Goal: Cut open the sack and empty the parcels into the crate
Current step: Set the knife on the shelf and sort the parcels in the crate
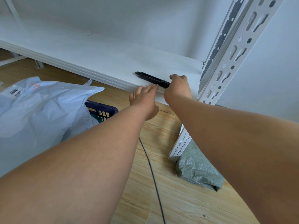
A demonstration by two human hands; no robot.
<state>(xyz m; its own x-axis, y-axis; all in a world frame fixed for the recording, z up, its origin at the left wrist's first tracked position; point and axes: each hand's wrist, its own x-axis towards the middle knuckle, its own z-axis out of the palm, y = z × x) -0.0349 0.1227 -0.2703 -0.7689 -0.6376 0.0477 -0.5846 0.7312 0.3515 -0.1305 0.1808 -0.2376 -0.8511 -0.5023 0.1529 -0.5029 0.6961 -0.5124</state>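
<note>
While both arms are reaching toward the white shelf (100,62), the right hand (178,88) is gripping one end of the black utility knife (151,79) lying there — the left hand (143,98) is hovering beside it, fingers straight. Left on the floor, the white plastic sack (40,110) is resting over the dark blue crate (103,109).

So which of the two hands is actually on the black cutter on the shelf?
The right hand: its fingers curl round the near end of the black cutter lying on the white shelf. The left hand reaches alongside with fingers straight, holding nothing.
</note>
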